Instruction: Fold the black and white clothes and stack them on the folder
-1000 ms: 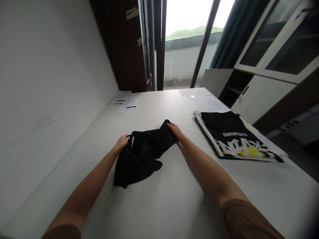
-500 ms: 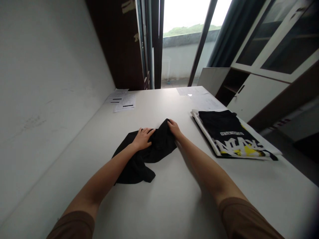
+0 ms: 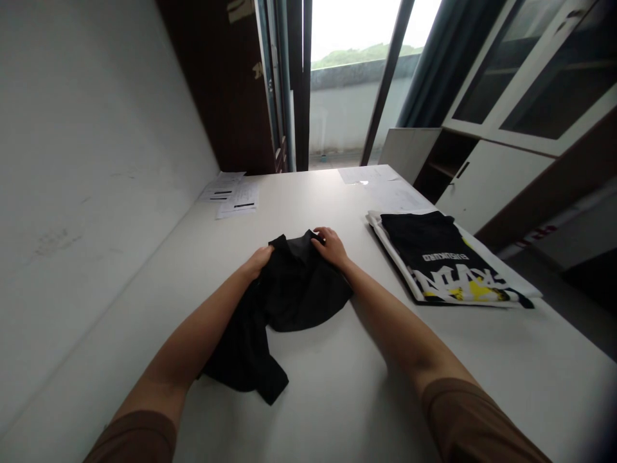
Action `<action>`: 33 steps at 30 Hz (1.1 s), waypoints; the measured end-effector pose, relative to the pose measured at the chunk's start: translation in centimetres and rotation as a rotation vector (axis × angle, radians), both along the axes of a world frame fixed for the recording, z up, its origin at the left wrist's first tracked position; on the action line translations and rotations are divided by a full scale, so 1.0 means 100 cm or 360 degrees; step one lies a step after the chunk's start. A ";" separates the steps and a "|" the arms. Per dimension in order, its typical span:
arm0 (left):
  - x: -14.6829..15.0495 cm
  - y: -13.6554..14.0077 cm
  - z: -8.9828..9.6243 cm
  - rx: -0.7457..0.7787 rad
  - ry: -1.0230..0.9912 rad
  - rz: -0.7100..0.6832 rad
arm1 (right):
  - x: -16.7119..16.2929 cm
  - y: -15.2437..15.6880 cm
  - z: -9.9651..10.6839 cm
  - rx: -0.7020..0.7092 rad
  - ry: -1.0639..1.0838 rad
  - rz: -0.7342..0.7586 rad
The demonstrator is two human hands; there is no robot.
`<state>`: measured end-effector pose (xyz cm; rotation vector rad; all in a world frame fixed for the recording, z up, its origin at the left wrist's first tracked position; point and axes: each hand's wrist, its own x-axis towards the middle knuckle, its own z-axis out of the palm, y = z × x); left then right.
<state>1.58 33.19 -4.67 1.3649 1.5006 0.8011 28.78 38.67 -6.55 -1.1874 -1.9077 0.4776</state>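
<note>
A crumpled black garment (image 3: pixel 301 286) lies partly spread on the white table (image 3: pixel 332 392), its exact kind hard to make out. One narrow part, like a sleeve, trails toward me at the lower left. At the garment's upper left edge, my left hand (image 3: pixel 259 260) is closed on the cloth, its fingertips partly hidden by the fabric. My right hand (image 3: pixel 331 246) grips the upper right edge with fingers bent over it. Between the two hands the edge is raised a little and shows a greyer inner side.
Folded shirts (image 3: pixel 443 257), the top one black with white and yellow print, are stacked at the right. Paper sheets (image 3: pixel 238 196) lie at the far left, and more papers (image 3: pixel 371 177) at the far right. A wall (image 3: pixel 96 161) borders the table's left side.
My left hand has gone from lying flat on the cloth to gripping its upper left edge. The garment has opened out and its sleeve-like part has shifted toward me. My right hand moved slightly left.
</note>
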 end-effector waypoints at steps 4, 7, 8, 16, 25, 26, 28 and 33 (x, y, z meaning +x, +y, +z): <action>0.006 -0.001 0.005 0.0085 0.0107 0.0078 | -0.022 -0.025 0.022 0.0313 -0.0084 0.0527; 0.015 -0.003 0.012 0.0170 0.0282 0.0033 | -0.040 -0.039 0.024 0.0252 -0.0190 0.0751; 0.017 -0.004 0.014 0.0191 0.0355 -0.0010 | -0.043 -0.041 0.021 0.0186 -0.0197 0.0739; -0.018 -0.038 0.026 0.0192 0.1193 -0.0535 | -0.027 -0.008 -0.001 -0.0348 0.0032 0.0138; -0.123 -0.040 0.047 -0.0139 0.1834 -0.0577 | 0.004 0.008 0.017 -0.0327 -0.0279 -0.0332; -0.134 -0.039 0.047 -0.0161 0.1835 -0.0576 | 0.007 0.007 0.019 -0.0279 -0.0330 -0.0355; -0.154 -0.039 0.045 -0.0182 0.1817 -0.0559 | 0.013 0.007 0.019 -0.0218 -0.0422 -0.0416; -0.195 -0.049 0.041 -0.0159 0.1860 -0.0294 | 0.030 0.012 0.015 -0.0225 -0.0463 -0.0656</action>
